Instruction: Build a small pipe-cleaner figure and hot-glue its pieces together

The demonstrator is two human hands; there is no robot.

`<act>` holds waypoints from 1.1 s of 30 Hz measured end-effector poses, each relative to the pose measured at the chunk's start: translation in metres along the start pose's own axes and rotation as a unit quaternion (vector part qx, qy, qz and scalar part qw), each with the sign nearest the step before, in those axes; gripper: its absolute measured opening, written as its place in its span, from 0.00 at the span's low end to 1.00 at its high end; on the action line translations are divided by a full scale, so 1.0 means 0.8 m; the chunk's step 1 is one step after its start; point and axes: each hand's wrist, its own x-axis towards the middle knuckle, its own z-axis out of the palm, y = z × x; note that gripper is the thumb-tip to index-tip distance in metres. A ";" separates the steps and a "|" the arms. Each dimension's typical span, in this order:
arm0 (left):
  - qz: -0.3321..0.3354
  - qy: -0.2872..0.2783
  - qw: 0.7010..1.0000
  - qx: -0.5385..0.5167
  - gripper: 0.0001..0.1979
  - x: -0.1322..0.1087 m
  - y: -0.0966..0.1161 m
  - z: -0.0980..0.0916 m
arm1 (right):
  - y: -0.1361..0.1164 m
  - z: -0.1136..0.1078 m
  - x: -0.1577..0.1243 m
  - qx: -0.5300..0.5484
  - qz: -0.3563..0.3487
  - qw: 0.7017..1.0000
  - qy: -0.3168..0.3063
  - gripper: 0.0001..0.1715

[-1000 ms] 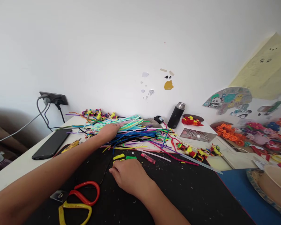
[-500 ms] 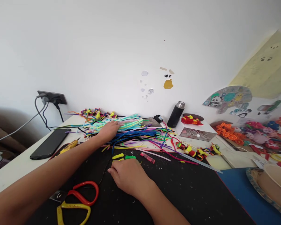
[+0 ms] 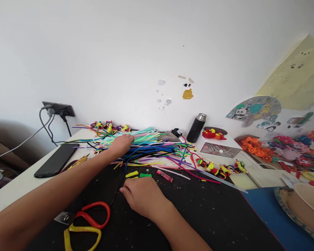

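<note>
My left hand [image 3: 122, 144] reaches over a pile of pipe cleaners [image 3: 143, 137] in pale green, blue and other colours. Its fingers bend down and close among the pale green stems, with the tips partly hidden. Low over the black mat [image 3: 199, 209], my right hand [image 3: 142, 196] is curled, thumb against the bent fingers. Whatever it may hold is hidden. Just beyond it lie short yellow pieces [image 3: 132, 174] and a green piece [image 3: 146, 175]. A small pink tube [image 3: 164, 176] lies to their right.
Scissors [image 3: 94, 218] with red and yellow handles lie at the front left. A phone [image 3: 57, 160] is on the left edge. A black flask [image 3: 196, 128] and a white box [image 3: 221, 146] stand at the back. Small colourful figures [image 3: 226, 170] lie at right.
Both hands stay almost where they were. My left hand has shifted very slightly over the pipe cleaners, and the view has moved a little.
</note>
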 end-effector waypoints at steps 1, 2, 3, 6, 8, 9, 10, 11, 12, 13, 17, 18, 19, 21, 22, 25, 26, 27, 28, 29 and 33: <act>-0.003 -0.001 1.000 -0.001 0.15 0.000 0.000 -0.001 | 0.000 0.000 0.000 -0.001 -0.001 1.000 0.001 0.17; -0.005 -0.003 1.000 -0.002 0.15 -0.001 0.000 -0.002 | 0.000 0.000 -0.001 -0.002 -0.001 1.000 0.002 0.17; -0.007 -0.004 1.000 -0.004 0.14 -0.001 -0.001 -0.003 | 0.000 0.000 -0.001 -0.003 -0.001 1.000 0.004 0.17; -0.014 -0.006 1.000 -0.011 0.14 0.000 -0.002 -0.005 | 0.001 0.001 -0.001 -0.003 0.002 1.000 0.008 0.17; -0.021 -0.007 1.000 -0.016 0.14 0.001 -0.002 -0.007 | 0.002 0.003 0.000 -0.001 0.003 1.000 0.011 0.17; -0.024 -0.007 1.000 -0.019 0.14 0.002 -0.003 -0.008 | 0.002 0.004 0.000 0.000 0.001 1.000 0.012 0.17; -0.027 -0.008 0.999 -0.021 0.14 0.002 -0.003 -0.009 | 0.003 0.006 0.000 0.000 0.000 1.000 0.013 0.17; -0.030 -0.007 0.999 -0.023 0.14 0.003 -0.003 -0.010 | 0.004 0.007 0.000 0.001 -0.001 1.000 0.014 0.18; -0.032 -0.006 0.999 -0.025 0.14 0.004 -0.003 -0.011 | 0.004 0.008 0.001 0.001 -0.003 1.000 0.014 0.18; -0.034 -0.003 0.999 -0.027 0.14 0.004 -0.003 -0.012 | 0.005 0.009 0.001 0.001 -0.004 1.000 0.016 0.18; -0.056 0.011 0.997 -0.042 0.14 0.010 -0.008 -0.018 | 0.006 0.010 0.002 -0.002 -0.008 1.000 0.023 0.18; -0.065 0.015 0.997 -0.046 0.14 0.012 -0.010 -0.020 | 0.006 0.009 0.002 -0.003 -0.009 1.000 0.024 0.18; -0.073 0.018 0.996 -0.050 0.14 0.013 -0.013 -0.022 | 0.006 0.009 0.002 -0.004 -0.010 1.000 0.024 0.18; -0.078 0.025 0.995 -0.058 0.15 0.016 -0.018 -0.026 | 0.005 0.007 0.002 -0.006 -0.009 1.000 0.023 0.18; -0.073 0.027 0.995 -0.062 0.15 0.016 -0.019 -0.028 | 0.005 0.006 0.002 -0.007 -0.008 1.000 0.022 0.18; -0.041 0.027 0.996 -0.078 0.16 0.014 -0.020 -0.036 | 0.003 0.005 0.001 -0.009 -0.007 1.000 0.022 0.18; -0.025 0.020 0.996 -0.086 0.16 0.013 -0.018 -0.038 | 0.003 0.005 0.001 -0.010 -0.009 1.000 0.023 0.18; -0.007 0.010 0.995 -0.094 0.16 0.011 -0.014 -0.039 | 0.003 0.005 0.001 -0.012 -0.011 1.000 0.025 0.18; 0.013 -0.003 0.995 -0.103 0.15 0.009 -0.010 -0.040 | 0.003 0.006 0.001 -0.014 -0.013 0.999 0.027 0.18; 0.034 -0.016 0.993 -0.110 0.14 0.007 -0.006 -0.040 | 0.003 0.006 0.002 -0.016 -0.015 0.999 0.030 0.18; 0.103 -0.050 0.986 -0.124 0.12 -0.003 0.014 -0.038 | 0.005 0.007 0.002 -0.016 -0.015 0.999 0.047 0.18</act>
